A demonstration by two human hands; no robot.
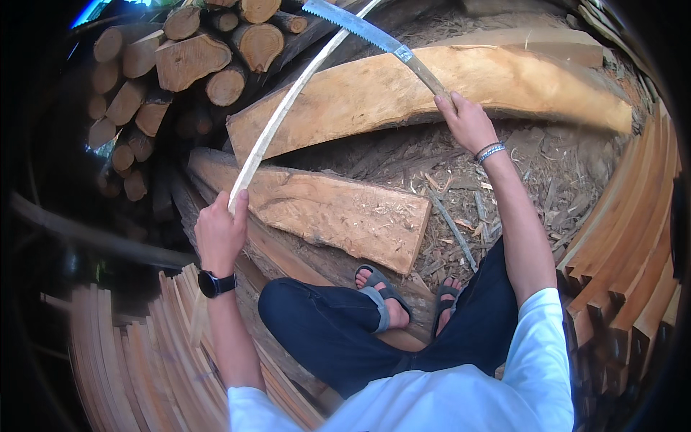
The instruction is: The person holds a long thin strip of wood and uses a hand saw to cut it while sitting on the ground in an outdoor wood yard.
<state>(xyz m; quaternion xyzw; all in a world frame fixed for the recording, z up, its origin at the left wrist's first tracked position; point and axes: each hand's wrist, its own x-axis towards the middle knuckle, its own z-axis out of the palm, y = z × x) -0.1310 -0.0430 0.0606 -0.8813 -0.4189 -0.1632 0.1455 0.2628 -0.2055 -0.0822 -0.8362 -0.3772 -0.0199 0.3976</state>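
Observation:
My right hand (464, 122) is closed around the wooden handle of a saw (367, 34). Its bluish toothed blade points up and to the left. My left hand (222, 229) grips a long, thin, pale wooden strip (272, 128), which slants up to the right, its far end running out of the top of the view. The saw blade crosses the strip near the top; I cannot tell whether they touch. Below the strip's lower stretch lies a thick wooden slab (345, 212) with shavings on it.
Another long, curved slab (432, 83) lies farther off. Cut logs (259, 47) are piled at the far left. Stacked planks stand at the right (626, 237) and at the near left (137, 360). Wood chips (533, 173) cover the ground by my sandalled feet.

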